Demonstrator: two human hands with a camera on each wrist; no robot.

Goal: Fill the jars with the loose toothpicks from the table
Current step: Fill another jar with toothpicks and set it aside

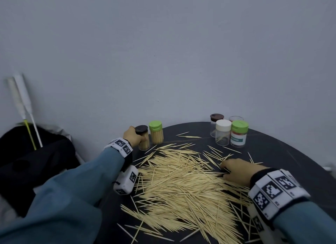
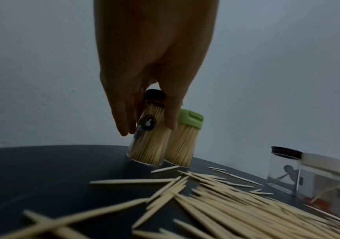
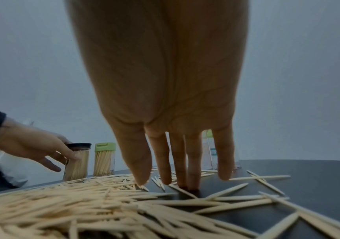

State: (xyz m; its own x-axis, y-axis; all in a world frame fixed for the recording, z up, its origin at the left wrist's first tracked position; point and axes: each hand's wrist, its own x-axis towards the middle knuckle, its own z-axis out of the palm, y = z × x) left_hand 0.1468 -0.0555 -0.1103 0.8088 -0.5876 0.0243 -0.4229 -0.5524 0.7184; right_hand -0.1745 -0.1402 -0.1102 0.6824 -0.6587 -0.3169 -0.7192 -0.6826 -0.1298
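A big heap of loose toothpicks [image 1: 181, 185] [image 3: 62, 202] covers the round dark table [image 1: 283, 152]. My left hand [image 1: 133, 136] [image 2: 148, 130] grips a brown-lidded jar [image 1: 143, 140] [image 2: 150, 145] packed with toothpicks at the table's far left edge, thumb on one side and fingers on the other. Right beside it stands a full green-lidded jar [image 1: 156, 134] [image 2: 183, 145]. My right hand [image 1: 234, 169] [image 3: 182, 177] has straight fingers, tips down on the table at the heap's right edge, holding nothing.
At the back right stand a brown-lidded clear jar [image 1: 215, 124], a white-lidded jar [image 1: 223, 133], a green-lidded labelled jar [image 1: 239, 134] and a clear jar [image 1: 236, 118] behind them. A black bag [image 1: 27, 161] and white rods [image 1: 23, 105] lie off the table's left.
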